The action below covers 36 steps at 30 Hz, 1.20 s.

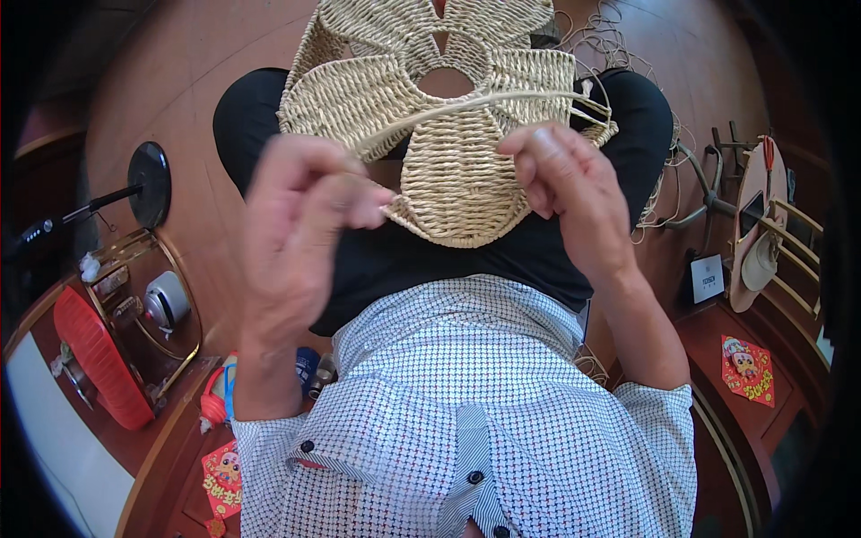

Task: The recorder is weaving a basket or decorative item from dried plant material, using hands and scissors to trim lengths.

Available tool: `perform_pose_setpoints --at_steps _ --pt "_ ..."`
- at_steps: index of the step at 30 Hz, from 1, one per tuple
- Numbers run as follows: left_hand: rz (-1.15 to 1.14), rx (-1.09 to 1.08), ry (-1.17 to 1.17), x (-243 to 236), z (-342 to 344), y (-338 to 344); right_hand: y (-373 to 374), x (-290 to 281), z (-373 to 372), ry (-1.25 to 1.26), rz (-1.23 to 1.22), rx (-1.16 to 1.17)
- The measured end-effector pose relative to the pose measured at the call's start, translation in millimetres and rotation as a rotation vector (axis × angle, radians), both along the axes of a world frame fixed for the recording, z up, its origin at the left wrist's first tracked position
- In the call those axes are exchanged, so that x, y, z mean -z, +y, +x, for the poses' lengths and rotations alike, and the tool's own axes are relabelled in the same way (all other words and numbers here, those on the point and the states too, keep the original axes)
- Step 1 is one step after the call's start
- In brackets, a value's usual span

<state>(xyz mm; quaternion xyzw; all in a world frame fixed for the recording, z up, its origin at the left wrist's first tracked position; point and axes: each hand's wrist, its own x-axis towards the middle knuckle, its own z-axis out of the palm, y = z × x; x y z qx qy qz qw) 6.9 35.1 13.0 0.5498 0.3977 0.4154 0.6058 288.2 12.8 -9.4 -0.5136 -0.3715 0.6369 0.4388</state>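
A woven straw piece with petal-shaped panels around a round central hole lies across my lap. A pale straw cord arches over it, from beside my left hand toward the right rim. My left hand is blurred by motion; its fingers are drawn together at the lower left edge of the nearest petal, and the cord runs into them. Right of that petal, my right hand has its fingers curled into a pinch near the weave. Whatever lies between those fingertips is hidden.
Loose cord lies tangled on the floor at the far right. At left stand a fan-like black disc on a pole and a metal-framed rack beside a red ribbed object. A wooden chair stands at right.
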Motion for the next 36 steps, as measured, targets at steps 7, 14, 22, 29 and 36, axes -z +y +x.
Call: perform_pose_setpoints --at_steps 7,14,22,29,36 --pt "0.070 -0.188 -0.097 -57 -38 20 -27 15 -32 -0.757 0.576 -0.150" --pt "0.224 -0.382 0.300 -69 -34 19 -33 19 -37 -0.887 0.610 -0.195" --pt "0.154 0.003 0.560 -17 -4 -6 -37 21 -32 -0.863 0.562 -0.284" --pt "0.270 -0.122 0.764 3 0 -18 -39 23 -29 -0.832 0.596 -0.288" --pt "0.546 -0.127 0.941 1 5 -16 -39 24 -28 -0.831 0.604 -0.301"
